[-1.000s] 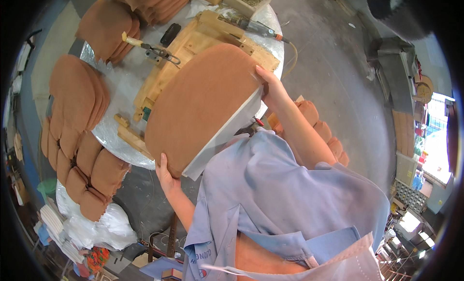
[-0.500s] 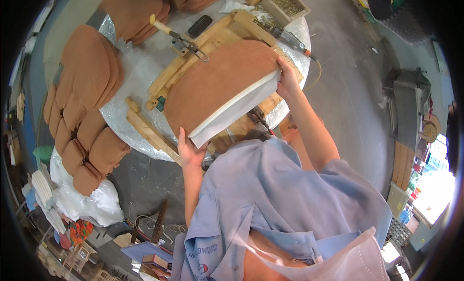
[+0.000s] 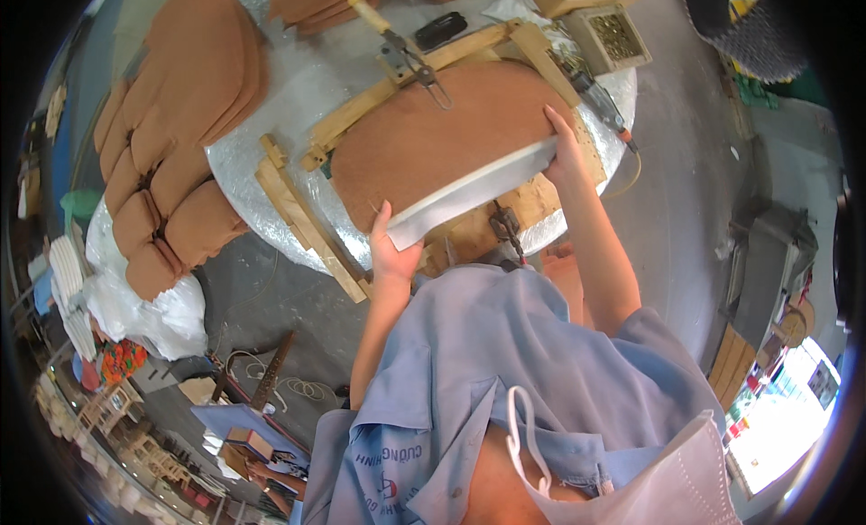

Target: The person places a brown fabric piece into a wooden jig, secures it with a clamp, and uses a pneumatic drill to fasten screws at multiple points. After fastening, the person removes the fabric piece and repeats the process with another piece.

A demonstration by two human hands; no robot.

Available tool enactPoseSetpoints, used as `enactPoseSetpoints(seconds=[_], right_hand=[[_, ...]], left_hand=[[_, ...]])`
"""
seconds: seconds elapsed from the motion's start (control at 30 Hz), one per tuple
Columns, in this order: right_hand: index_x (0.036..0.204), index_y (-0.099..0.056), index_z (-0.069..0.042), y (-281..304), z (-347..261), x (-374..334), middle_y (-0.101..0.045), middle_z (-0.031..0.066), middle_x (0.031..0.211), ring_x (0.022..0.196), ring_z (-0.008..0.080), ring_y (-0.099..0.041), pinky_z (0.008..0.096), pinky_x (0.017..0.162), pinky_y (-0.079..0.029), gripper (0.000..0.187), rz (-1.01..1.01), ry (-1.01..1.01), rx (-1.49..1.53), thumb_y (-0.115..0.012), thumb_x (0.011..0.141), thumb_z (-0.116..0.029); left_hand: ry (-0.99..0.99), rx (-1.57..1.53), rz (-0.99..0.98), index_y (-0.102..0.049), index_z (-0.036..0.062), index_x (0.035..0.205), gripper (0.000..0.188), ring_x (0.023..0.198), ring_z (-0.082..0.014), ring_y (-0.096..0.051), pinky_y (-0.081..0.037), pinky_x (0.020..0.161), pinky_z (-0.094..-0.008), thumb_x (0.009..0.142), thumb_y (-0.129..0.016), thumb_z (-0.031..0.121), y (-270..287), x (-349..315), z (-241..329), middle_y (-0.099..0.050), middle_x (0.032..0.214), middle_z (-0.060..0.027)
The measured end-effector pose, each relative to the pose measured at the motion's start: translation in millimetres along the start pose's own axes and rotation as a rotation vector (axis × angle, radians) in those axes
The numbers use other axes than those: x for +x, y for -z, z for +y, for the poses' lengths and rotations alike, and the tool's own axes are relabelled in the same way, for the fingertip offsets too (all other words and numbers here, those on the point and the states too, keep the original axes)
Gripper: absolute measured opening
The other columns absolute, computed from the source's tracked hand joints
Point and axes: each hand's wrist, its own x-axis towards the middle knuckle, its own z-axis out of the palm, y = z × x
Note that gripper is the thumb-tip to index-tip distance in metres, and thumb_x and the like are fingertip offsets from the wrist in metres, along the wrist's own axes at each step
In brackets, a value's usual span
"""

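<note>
A brown, half-oval upholstered panel (image 3: 442, 139) with a strip of white fabric (image 3: 474, 187) along its near edge is held between my two hands. My left hand (image 3: 394, 252) grips its near left corner, thumb on top and fingers underneath. At the right end my right hand (image 3: 563, 151) pinches the edge beside the white strip. The panel lies over a wooden jig (image 3: 410, 83), whose bars run along its far side. Over the panel's far edge reaches the metal loop of a toggle clamp (image 3: 408, 60) with a pale yellow handle. A second clamp (image 3: 505, 223) sits at the near side.
The jig stands on a round table wrapped in clear plastic (image 3: 284, 119). Stacked brown panels (image 3: 203, 65) and smaller brown cushions (image 3: 185, 200) are at the left. Beyond the jig lies a black object (image 3: 440, 29). An air tool (image 3: 600, 101) and a box of small metal pieces (image 3: 616, 36) are at the right.
The whole view has shifted, with the table lying further right and up. The panel appears lower and closer within the jig's bars. Both hands keep their hold on it.
</note>
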Motion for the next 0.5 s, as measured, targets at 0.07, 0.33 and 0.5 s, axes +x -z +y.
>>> enactPoseSetpoints(seconds=[0.07,0.33,0.5], right_hand=[[0.144,-0.064,-0.011,1,2,-8,-0.070,0.0079,0.142,0.129,0.0279,-0.067,0.0466,0.111,-0.054,0.049,0.012,0.060,-0.017,-0.074,0.104,-0.036],[0.157,-0.051,-0.009,21,11,-32,-0.059,0.0116,0.155,0.142,0.0305,-0.058,0.0493,0.119,-0.048,0.058,-0.150,0.255,0.095,-0.066,0.109,-0.037],[0.158,-0.051,-0.008,26,1,-73,-0.057,0.0117,0.156,0.145,0.0312,-0.054,0.0530,0.119,-0.047,0.059,-0.030,0.373,0.127,-0.062,0.111,-0.041]], left_hand=[[0.079,-0.055,-0.088,-0.056,0.0038,0.146,0.051,0.127,-0.0356,-0.067,-0.055,0.111,-0.0529,0.104,-0.075,0.027,11,-3,-1,-0.067,0.139,-0.0171],[0.013,0.473,0.029,-0.061,0.0051,0.138,0.046,0.113,-0.0225,-0.073,-0.065,0.089,-0.0387,0.108,-0.073,0.038,13,-5,9,-0.071,0.127,-0.0073],[-0.182,0.939,0.101,-0.067,0.0025,0.116,0.035,0.082,-0.0187,-0.074,-0.060,0.064,-0.0341,0.109,-0.071,0.036,22,-2,25,-0.074,0.094,-0.0082]])
